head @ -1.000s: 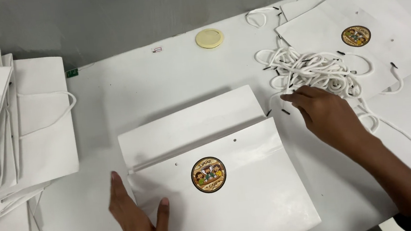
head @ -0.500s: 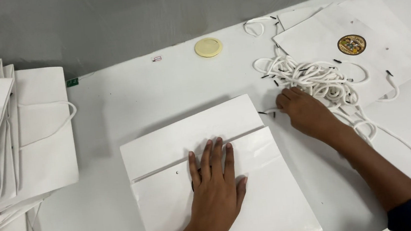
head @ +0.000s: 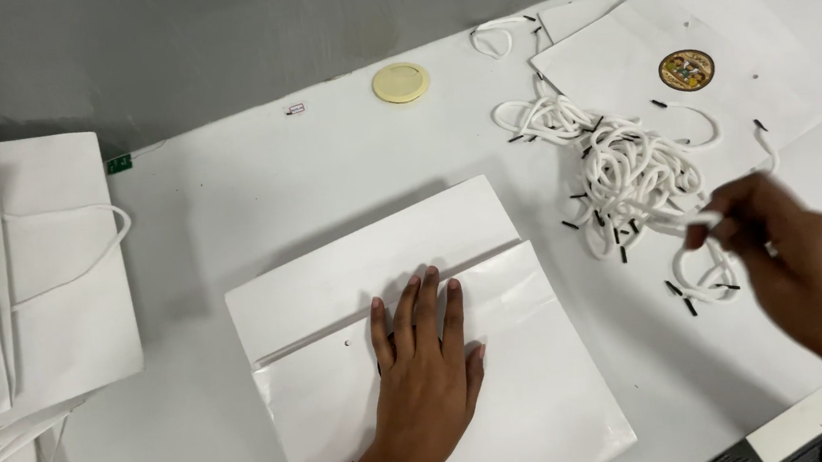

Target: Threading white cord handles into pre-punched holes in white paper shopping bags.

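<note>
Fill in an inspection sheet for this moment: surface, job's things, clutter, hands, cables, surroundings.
Surface: white table.
Job's things: flat white paper bag; heap of white cord handles.
Clutter: yellow round lid; bag stack at left; stickered bag at right.
Hands: left hand flat on the bag; right hand pinching one cord.
Cables: nothing seen.
Surroundings: grey wall.

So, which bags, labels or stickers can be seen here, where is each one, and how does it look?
Flat white paper bag: table centre, under the left hand.
White paper bag: far right, partly under the white cords.
Round sticker: on that far bag, gold and dark.
Stack of white bags: left edge, cord handles.
Small white label: by the wall.
Right hand: pinches a cord.
</note>
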